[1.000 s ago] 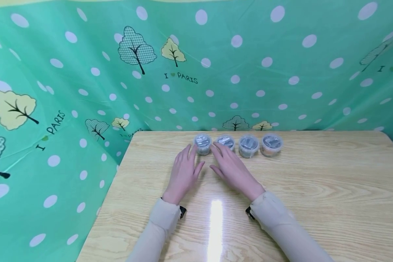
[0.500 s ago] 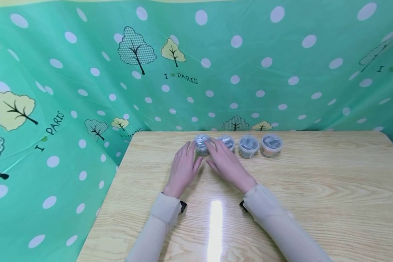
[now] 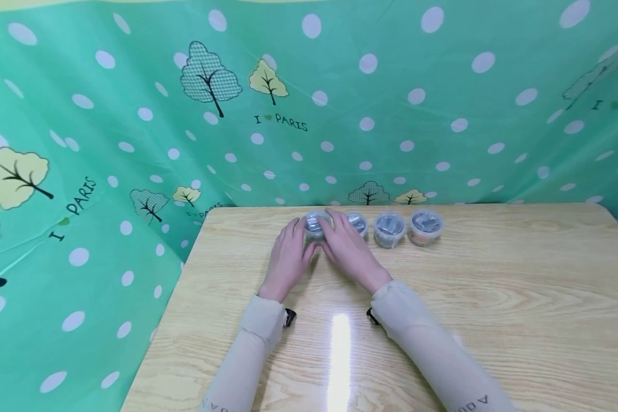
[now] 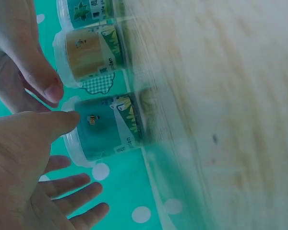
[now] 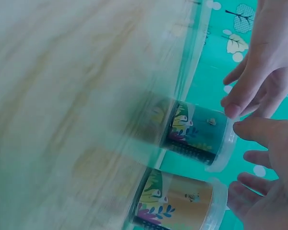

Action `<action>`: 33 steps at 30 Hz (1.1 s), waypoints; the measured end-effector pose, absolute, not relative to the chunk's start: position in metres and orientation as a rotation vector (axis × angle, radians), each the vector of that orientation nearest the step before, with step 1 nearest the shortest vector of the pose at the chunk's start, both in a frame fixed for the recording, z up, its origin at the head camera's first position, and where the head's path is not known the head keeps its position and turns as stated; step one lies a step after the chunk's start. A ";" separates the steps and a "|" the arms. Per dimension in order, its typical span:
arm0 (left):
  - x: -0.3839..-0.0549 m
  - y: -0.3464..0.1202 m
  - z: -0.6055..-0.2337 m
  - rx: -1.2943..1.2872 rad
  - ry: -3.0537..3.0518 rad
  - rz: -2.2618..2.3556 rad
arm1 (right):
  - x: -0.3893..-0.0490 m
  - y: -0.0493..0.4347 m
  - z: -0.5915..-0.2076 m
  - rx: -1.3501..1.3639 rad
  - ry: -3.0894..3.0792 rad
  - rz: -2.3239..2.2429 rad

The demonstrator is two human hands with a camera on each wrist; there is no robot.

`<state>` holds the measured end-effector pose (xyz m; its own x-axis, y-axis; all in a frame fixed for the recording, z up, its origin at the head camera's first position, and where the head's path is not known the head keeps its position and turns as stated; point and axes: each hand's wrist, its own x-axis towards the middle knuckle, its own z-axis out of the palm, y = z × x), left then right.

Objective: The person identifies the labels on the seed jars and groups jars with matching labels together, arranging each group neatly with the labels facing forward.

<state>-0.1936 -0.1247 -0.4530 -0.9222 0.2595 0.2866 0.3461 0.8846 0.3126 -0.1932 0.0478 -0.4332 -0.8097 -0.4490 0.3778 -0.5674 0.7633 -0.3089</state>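
A small clear plastic tub with a pale lid (image 3: 315,222) stands upright at the left end of a row near the table's back edge. Teal contents and a bee label show on this tub (image 4: 105,127) in the left wrist view. My left hand (image 3: 286,257) is at its left side, thumb at the lid's rim and the other fingers loosely extended. From the right, my right hand (image 3: 351,252) reaches over the lid, its thumb (image 5: 252,130) by the rim. Firm contact cannot be made out. An orange-filled tub (image 5: 177,199) stands just right, partly hidden by the right hand in the head view.
Two more lidded tubs, one grey-looking (image 3: 389,229) and one with orange contents (image 3: 426,227), continue the row rightward. A green dotted cloth (image 3: 340,114) hangs behind and left of the wooden table (image 3: 494,303). Bright glare lies on the tabletop between the forearms.
My right hand has moved left from in front of the second tub to the leftmost tub's lid. The left hand has shifted slightly, and both hands are closer together. The tubs stay in their row.
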 end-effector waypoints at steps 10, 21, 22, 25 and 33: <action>-0.198 -0.122 -0.453 -0.458 -2.827 -0.629 | -0.202 0.038 -0.437 0.754 -2.735 0.580; -0.204 -0.118 -0.455 -0.452 -2.824 -0.664 | -0.205 0.040 -0.435 0.780 -2.753 0.503; -0.204 -0.118 -0.455 -0.451 -2.823 -0.670 | -0.205 0.040 -0.435 0.784 -2.755 0.498; -0.205 -0.118 -0.455 -0.448 -2.829 -0.693 | -0.206 0.041 -0.435 0.797 -2.740 0.485; -0.204 -0.117 -0.453 -0.433 -2.819 -0.812 | -0.208 0.040 -0.435 0.828 -2.709 0.374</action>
<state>-0.2042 -0.1172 -0.4531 -0.9422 0.2279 0.2456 0.3236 0.8088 0.4910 -0.2078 0.0404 -0.4346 -0.7951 -0.5020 0.3403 -0.5754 0.8017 -0.1618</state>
